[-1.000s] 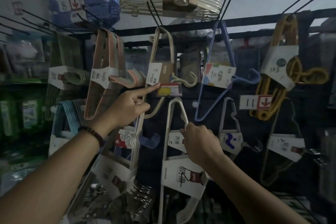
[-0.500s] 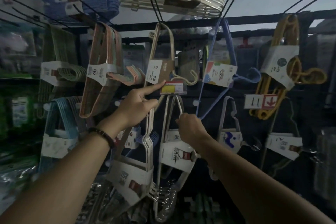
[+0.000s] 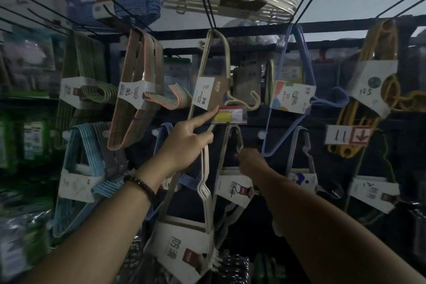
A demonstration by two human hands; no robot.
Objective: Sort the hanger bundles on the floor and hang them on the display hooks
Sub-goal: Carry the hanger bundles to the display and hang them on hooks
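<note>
White wire, paper-sleeved: our left hand (image 3: pixel 187 144) grips one bundle (image 3: pixel 184 238), forefinger touching a glossy tag (image 3: pixel 229 116); our right hand (image 3: pixel 250 162) clutches the loop of a second bundle (image 3: pixel 230 188) on the dim, crowded rack (image 3: pixel 253 33).

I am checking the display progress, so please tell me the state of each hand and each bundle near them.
Left hand, index finger on the price tag, other fingers curled round the left white bundle.
Right hand, grips the middle white bundle near its top.
Left white bundle, hangs down from the left hand.
Beige bundle, hangs on a hook.
</note>
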